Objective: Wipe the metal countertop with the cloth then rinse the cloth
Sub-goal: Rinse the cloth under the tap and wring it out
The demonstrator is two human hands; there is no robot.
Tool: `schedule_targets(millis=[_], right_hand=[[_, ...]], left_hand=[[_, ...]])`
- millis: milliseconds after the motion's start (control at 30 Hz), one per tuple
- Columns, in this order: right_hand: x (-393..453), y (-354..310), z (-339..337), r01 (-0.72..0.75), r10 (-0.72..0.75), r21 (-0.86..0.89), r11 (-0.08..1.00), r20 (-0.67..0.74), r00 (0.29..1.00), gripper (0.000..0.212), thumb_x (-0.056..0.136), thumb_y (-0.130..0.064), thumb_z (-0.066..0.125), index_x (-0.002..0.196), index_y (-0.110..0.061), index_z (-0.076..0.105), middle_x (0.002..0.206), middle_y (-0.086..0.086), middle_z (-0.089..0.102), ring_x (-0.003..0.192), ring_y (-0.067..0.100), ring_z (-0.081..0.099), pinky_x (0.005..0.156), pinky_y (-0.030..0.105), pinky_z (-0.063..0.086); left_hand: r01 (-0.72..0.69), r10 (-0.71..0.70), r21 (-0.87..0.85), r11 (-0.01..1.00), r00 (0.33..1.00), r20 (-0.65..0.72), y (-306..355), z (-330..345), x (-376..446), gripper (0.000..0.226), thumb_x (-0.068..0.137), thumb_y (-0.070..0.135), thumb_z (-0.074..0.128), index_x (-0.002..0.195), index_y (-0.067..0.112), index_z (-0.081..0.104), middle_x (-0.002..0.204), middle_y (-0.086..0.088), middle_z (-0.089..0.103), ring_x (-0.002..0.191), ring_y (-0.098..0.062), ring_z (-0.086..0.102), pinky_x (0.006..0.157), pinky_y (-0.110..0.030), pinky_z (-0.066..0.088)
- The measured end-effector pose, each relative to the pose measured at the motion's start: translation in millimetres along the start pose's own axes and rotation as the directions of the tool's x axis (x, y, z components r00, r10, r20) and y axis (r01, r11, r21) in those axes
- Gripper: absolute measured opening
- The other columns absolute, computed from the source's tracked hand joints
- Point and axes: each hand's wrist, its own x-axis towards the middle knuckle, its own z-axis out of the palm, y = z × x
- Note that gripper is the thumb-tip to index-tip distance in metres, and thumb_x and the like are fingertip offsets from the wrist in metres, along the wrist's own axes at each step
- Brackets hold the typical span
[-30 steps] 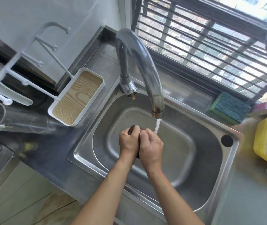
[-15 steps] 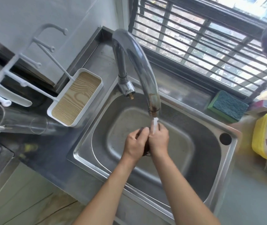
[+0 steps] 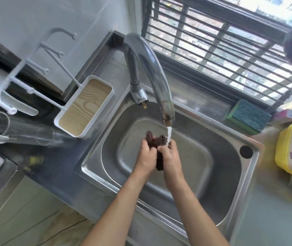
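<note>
Cloth (image 3: pixel 156 142) gripped under running water (image 3: pixel 169 133).
It is clutched by left hand (image 3: pixel 146 157) and right hand (image 3: pixel 170 158) over the sink (image 3: pixel 230 201); its middle is hidden.

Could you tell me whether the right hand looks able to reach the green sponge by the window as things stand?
Probably yes, once freed: the right hand grips the cloth with the left hand, and nothing stands between it and the sponge beyond the sink rim.

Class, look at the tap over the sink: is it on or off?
On. A white stream of water falls from the tap spout onto the dark cloth both hands grip.
</note>
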Motion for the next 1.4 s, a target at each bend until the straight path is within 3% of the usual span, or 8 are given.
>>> schedule_targets(millis=[300,500,667,733,933,1133,1300,1400], right_hand=[[5.0,-5.0,-7.3,0.11,-0.267,-0.377,0.919,-0.393,0.88,0.03,0.09,-0.044,0.052,0.088,-0.02,0.068,0.073,-0.007,0.068,0.071,0.009,0.062,0.072,0.03,0.045],[-21.8,-2.1,8.0,0.362,-0.414,-0.461,0.81,-0.014,0.91,0.019,0.09,-0.024,0.066,0.074,-0.019,0.057,0.062,-0.008,0.058,0.06,0.004,0.053,0.063,0.022,0.043],[16.4,-11.5,5.6,-0.091,-0.021,-0.238,0.967,-0.429,0.903,0.048,0.099,-0.048,0.058,0.067,-0.013,0.062,0.06,-0.002,0.063,0.066,0.021,0.06,0.07,0.037,0.047],[19.0,-11.2,4.4,-0.068,-0.041,-0.186,0.98,-0.527,0.849,0.036,0.098,-0.041,0.057,0.076,-0.013,0.061,0.068,-0.002,0.063,0.077,0.027,0.062,0.076,0.041,0.049],[-18.8,-5.1,16.7,0.314,-0.365,-0.343,0.885,-0.094,0.926,0.032,0.083,-0.021,0.054,0.058,-0.019,0.036,0.052,-0.008,0.037,0.053,0.006,0.034,0.057,0.029,0.036],[36.1,-22.3,-1.2,-0.171,0.049,-0.273,0.947,-0.402,0.914,0.037,0.091,-0.03,0.056,0.062,-0.009,0.056,0.059,0.005,0.053,0.065,0.023,0.046,0.061,0.037,0.036],[30.4,-20.2,-4.2,-0.31,0.28,-0.188,0.932,-0.168,0.945,0.048,0.096,-0.049,0.063,0.07,-0.009,0.068,0.07,0.009,0.072,0.072,0.028,0.07,0.065,0.033,0.053],[30.1,-26.2,-12.4,-0.33,0.319,-0.165,0.93,-0.089,0.944,0.042,0.095,-0.05,0.067,0.089,-0.009,0.073,0.085,0.013,0.076,0.077,0.027,0.075,0.059,0.032,0.058]], left_hand=[[-0.27,0.323,0.447,0.853,0.945,-0.044,-13.2,-7.2,-5.6,0.026,0.105,0.029,0.045,0.112,0.012,0.062,0.107,-0.011,0.067,0.102,-0.03,0.059,0.08,-0.028,0.037],[0.092,-0.158,-0.269,0.959,0.959,-0.235,7.7,-0.5,-0.7,0.049,0.095,0.063,0.045,0.085,0.02,0.068,0.082,0.002,0.068,0.082,-0.02,0.066,0.087,-0.041,0.055],[-0.153,0.169,0.262,0.953,0.985,-0.04,10.3,16.2,-10.7,0.05,0.086,0.046,0.044,0.082,0.005,0.073,0.084,-0.015,0.075,0.077,-0.023,0.063,0.064,-0.029,0.037],[-0.192,0.199,0.345,0.919,0.98,0.016,22.3,20.0,-6.5,0.051,0.099,0.045,0.047,0.077,0.004,0.069,0.082,-0.018,0.073,0.079,-0.026,0.063,0.064,-0.031,0.037],[0.0,0.053,0.192,0.981,0.962,-0.268,28.8,-7.1,27.5,0.074,0.096,0.063,0.03,0.078,0.003,0.071,0.083,-0.017,0.073,0.088,-0.036,0.067,0.083,-0.045,0.053],[-0.065,0.051,0.191,0.979,0.996,0.078,15.4,15.0,-6.7,0.054,0.083,0.056,0.04,0.056,0.012,0.057,0.061,-0.001,0.059,0.07,-0.016,0.054,0.07,-0.039,0.047],[0.052,-0.078,0.207,0.977,0.99,0.117,9.1,0.0,9.1,0.077,0.069,0.09,0.046,0.103,0.024,0.067,0.104,-0.003,0.073,0.1,-0.02,0.067,0.091,-0.04,0.054],[0.139,-0.17,0.145,0.98,0.96,0.224,-3.4,-9.4,13.8,0.065,0.063,0.08,0.072,0.106,0.032,0.064,0.106,-0.004,0.074,0.098,-0.024,0.072,0.08,-0.048,0.061]])
